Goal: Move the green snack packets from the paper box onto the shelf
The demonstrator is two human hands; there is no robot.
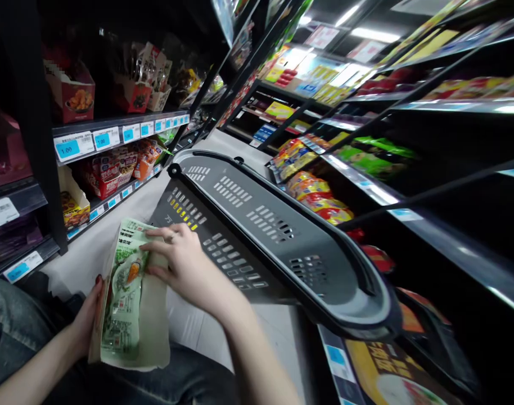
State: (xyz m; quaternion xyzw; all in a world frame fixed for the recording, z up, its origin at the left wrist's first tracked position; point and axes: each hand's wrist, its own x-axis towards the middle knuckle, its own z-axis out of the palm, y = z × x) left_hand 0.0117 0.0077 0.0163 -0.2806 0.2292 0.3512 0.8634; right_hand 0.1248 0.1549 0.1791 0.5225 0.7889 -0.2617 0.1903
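Note:
An open-topped cardboard display box (158, 332) is tilted over my lap, with a row of flat green snack packets (128, 281) along its left part and bare cardboard on the right. My left hand (85, 318) is closed round the box's left side, its thumb on the edge. Bent fingers of my right hand (183, 253) press on the right edge of the packets near the top end of the box; its thumb is hidden. Just beyond the right hand stands a grey shopping basket (235, 225) with slotted walls.
Left of me a shelf (122, 126) with price tags carries boxes of snacks (73, 93) and red packets (109, 169). On the right, a rack (366, 183) holds bagged goods (316, 191). The basket's black handle (438, 343) reaches towards the lower right. My knees are below the box.

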